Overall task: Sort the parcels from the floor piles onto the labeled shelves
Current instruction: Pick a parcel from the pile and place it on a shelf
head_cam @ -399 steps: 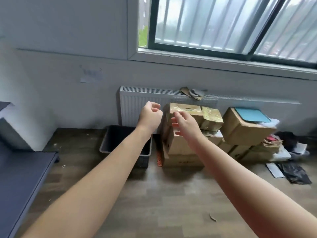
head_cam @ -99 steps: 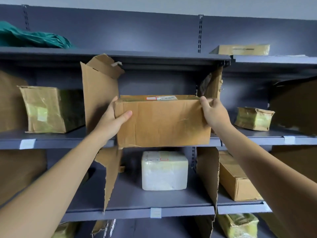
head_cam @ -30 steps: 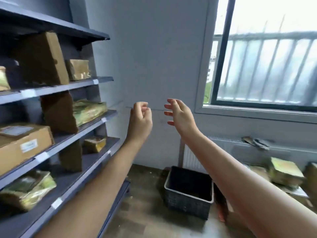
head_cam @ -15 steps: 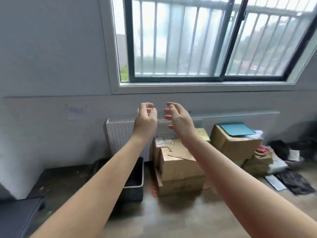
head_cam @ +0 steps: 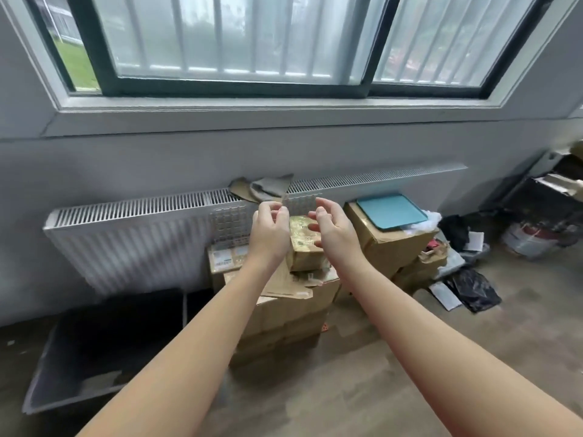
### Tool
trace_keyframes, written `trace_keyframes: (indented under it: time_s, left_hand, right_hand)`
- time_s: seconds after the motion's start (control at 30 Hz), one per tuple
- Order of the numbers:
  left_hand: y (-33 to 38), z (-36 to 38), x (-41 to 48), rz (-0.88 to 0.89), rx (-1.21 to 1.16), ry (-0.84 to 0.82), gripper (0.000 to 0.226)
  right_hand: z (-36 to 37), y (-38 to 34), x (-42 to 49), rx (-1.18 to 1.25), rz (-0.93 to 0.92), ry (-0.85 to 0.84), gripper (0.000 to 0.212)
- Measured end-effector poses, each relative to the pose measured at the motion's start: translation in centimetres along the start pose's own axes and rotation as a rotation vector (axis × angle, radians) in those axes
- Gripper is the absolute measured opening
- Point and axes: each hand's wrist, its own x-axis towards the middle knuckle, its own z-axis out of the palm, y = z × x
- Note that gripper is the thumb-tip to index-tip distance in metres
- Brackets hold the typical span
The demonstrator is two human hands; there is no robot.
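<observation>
A: What has moved since a few seconds back?

B: The brown box that both hands held up at the shelf is out of them. The view has swung from the shelves to the pile under the window. In the last half second that pile has come closer and now fills more of the view.

A: What does that mean for the job?

B: I'd judge that one parcel is put away and the next pick is just starting. Plenty is still down on the floor (head_cam: 457,357).

A: And the hands?

B: Both are raised side by side, and both are empty. The left hand (head_cam: 270,236) has its fingers loosely curled round nothing. The right hand (head_cam: 336,238) is wider open, fingers gently bent, palm turned toward the left one.

A: Where is the next parcel?

B: A small taped parcel (head_cam: 303,247) sits on top of the stack of boxes (head_cam: 284,313), at its right edge. The stack stands on the floor against the radiator (head_cam: 132,238). The parcel shows in the gap between the two hands, beyond them. Neither hand grips it, and I cannot tell whether any fingertip touches it.

A: Anything close by?

B: A big box (head_cam: 388,247) with a teal tray (head_cam: 391,212) on top stands just right of the stack. A black crate (head_cam: 39,367) sits on the floor to its left.
</observation>
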Motion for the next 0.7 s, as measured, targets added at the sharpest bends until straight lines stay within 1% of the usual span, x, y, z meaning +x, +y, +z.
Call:
trace_keyframes:
  time_s: [0.2, 0.33, 0.4, 0.6, 0.7]
  left_hand:
    - [-4.2, 8.0, 9.6, -0.099, 0.056, -0.035, 0.016]
    - [-7.2, 13.4, 15.4, -0.172, 0.105, 0.001, 0.016]
    - [-9.0, 15.9, 18.0, -0.235, 0.134, 0.032, 0.016]
    - [-15.4, 21.9, 25.0, -0.404, 0.222, 0.096, 0.013]
    - [-19.0, 23.4, 28.0, -0.458, 0.274, 0.095, 0.017]
  right_hand:
    - [-2.8, 7.0, 11.8, -0.021, 0.089, -0.009, 0.034]
    - [-4.7, 12.2, 20.1, -0.039, 0.128, -0.066, 0.038]
    - [-5.3, 15.0, 24.2, -0.056, 0.157, -0.104, 0.039]
    - [-5.0, 23.0, 33.6, -0.085, 0.274, -0.219, 0.042]
    - [-4.3, 26.7, 36.9, -0.122, 0.307, -0.250, 0.045]
